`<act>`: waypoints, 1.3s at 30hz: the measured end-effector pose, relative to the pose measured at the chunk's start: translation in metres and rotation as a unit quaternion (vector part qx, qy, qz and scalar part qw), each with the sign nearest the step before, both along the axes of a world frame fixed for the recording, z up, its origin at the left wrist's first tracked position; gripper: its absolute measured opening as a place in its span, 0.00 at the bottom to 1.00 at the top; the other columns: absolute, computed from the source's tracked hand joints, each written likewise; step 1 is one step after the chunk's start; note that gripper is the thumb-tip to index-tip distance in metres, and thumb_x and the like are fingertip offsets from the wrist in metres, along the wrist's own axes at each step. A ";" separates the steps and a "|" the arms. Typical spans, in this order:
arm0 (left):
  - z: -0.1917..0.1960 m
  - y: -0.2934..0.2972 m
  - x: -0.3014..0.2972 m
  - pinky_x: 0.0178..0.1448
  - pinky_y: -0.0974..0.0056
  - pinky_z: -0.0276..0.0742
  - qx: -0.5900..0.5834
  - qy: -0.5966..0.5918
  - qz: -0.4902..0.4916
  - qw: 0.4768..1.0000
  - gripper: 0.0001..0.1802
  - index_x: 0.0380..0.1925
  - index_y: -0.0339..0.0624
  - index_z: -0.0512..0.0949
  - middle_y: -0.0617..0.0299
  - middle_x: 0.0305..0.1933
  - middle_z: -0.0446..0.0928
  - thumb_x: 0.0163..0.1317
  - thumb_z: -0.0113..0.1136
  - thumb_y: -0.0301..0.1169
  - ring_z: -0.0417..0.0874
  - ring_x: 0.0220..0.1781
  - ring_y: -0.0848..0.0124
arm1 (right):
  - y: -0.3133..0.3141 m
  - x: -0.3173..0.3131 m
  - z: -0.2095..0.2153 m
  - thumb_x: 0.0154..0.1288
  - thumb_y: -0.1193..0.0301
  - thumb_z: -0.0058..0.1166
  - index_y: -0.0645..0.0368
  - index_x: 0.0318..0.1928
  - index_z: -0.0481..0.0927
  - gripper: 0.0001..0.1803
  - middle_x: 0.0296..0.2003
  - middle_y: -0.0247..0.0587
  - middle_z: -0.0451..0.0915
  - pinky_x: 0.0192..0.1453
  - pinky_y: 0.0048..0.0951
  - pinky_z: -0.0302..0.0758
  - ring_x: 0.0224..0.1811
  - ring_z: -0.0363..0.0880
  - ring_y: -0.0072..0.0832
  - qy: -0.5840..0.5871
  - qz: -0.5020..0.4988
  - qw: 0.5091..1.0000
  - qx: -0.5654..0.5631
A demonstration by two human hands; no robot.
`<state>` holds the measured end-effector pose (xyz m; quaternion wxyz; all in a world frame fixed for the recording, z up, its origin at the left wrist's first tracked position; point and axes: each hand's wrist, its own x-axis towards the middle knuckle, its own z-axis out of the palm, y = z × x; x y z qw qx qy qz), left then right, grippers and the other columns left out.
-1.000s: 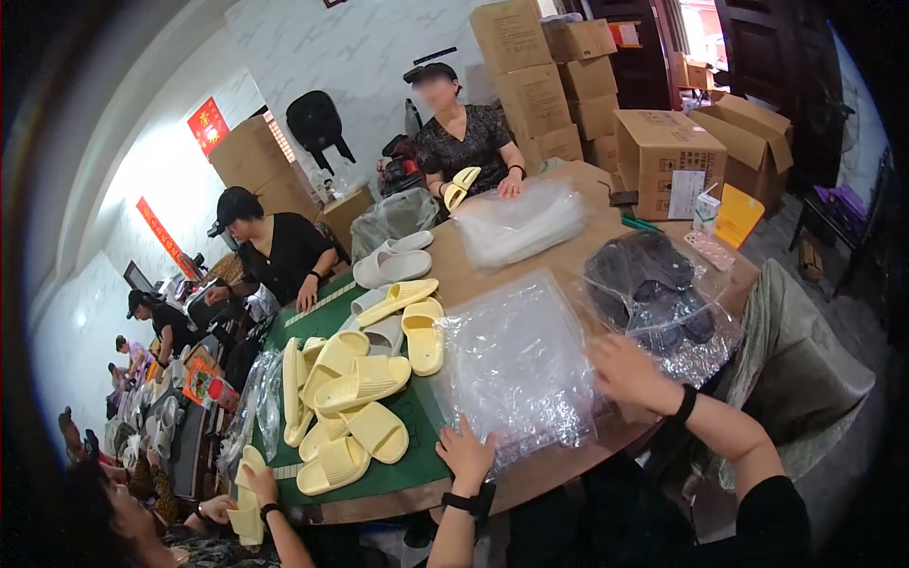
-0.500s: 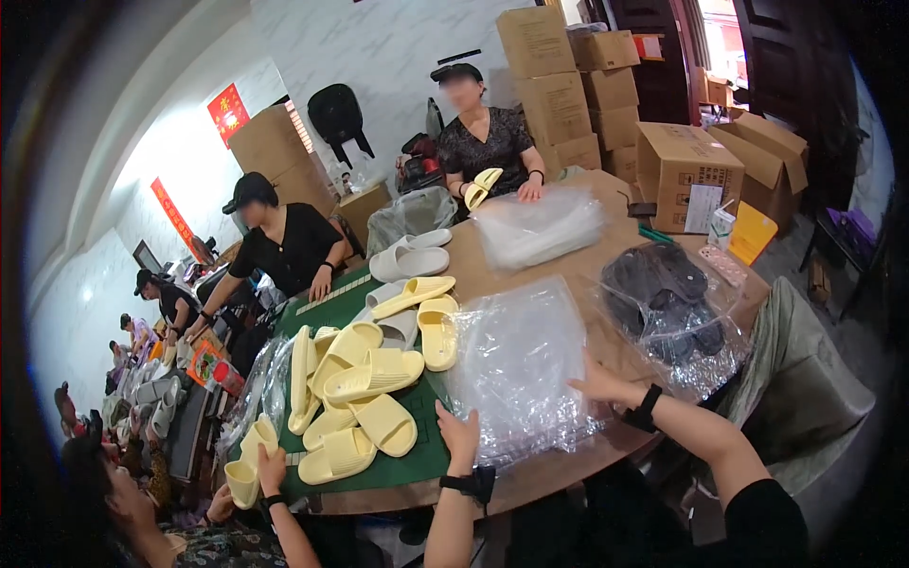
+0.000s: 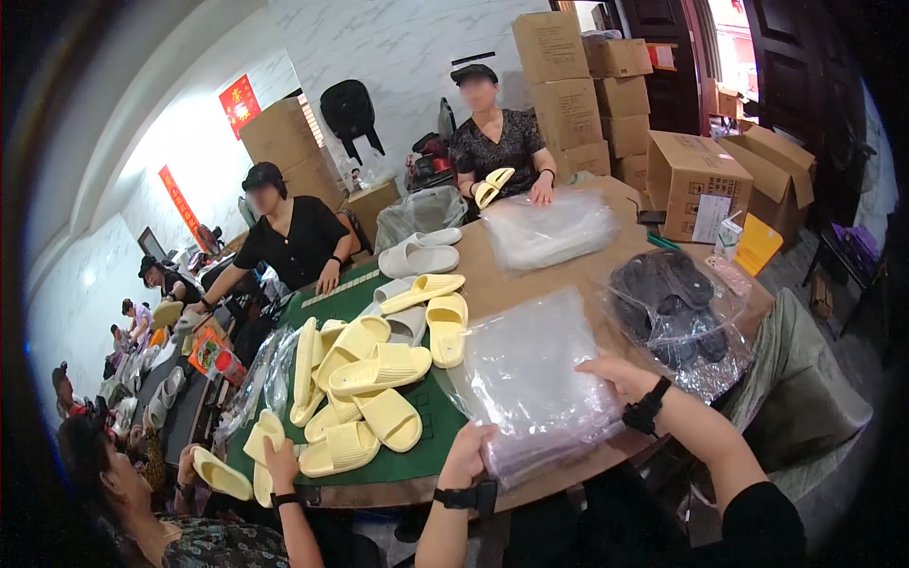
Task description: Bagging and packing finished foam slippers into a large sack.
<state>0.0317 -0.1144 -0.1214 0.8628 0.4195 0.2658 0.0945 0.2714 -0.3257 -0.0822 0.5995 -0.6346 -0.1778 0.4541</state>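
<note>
A stack of clear plastic bags (image 3: 535,374) lies before me on the round table. My left hand (image 3: 466,451) is closed on its near left edge, fingers partly hidden behind the plastic. On the stack's right side, my right hand (image 3: 614,375) pinches the edge, thumb on top. Just left of the bags is a heap of yellow slippers (image 3: 379,369) on a green mat (image 3: 431,407), some grey slippers (image 3: 417,257) behind it. Dark slippers in a clear bag (image 3: 668,298) rest beyond my right hand.
At the lower left a co-worker (image 3: 279,454) holds yellow slippers. Another person (image 3: 497,142) across the table holds yellow slippers beside more clear bags (image 3: 549,232). A third (image 3: 289,237) sits at the left. Cardboard boxes (image 3: 696,185) and a drink carton (image 3: 727,235) are at the right.
Both my hands have closed on the edges of the bag stack, which now looks squarer and slightly lifted along its near side. The lower-left co-worker has spread two slippers apart.
</note>
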 end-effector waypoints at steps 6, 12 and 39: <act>0.006 -0.041 -0.053 0.49 0.61 0.79 0.002 0.065 -0.064 0.996 0.15 0.50 0.35 0.70 0.58 0.43 0.78 0.63 0.51 0.22 0.80 0.44 0.66 | -0.067 -0.042 -0.007 0.58 0.81 0.53 0.65 0.65 0.59 0.33 0.55 0.46 0.72 0.60 0.31 0.69 0.57 0.70 0.31 -0.031 0.007 0.997 0.066; -0.010 -0.058 -0.060 0.57 0.56 0.76 -0.138 0.036 -0.140 0.980 0.20 0.57 0.35 0.65 0.55 0.52 0.74 0.66 0.50 0.26 0.77 0.53 0.62 | -0.111 -0.046 -0.026 0.59 0.81 0.53 0.66 0.65 0.59 0.32 0.56 0.46 0.70 0.60 0.30 0.68 0.58 0.69 0.31 -0.039 0.067 0.996 -0.037; -0.035 0.006 0.055 0.49 0.61 0.80 0.024 0.154 -0.137 0.978 0.15 0.47 0.25 0.73 0.50 0.44 0.79 0.64 0.52 0.27 0.82 0.45 0.62 | -0.068 0.005 -0.037 0.42 0.71 0.69 0.66 0.69 0.46 0.57 0.67 0.60 0.53 0.73 0.39 0.50 0.71 0.49 0.49 -0.544 -0.024 0.834 -0.096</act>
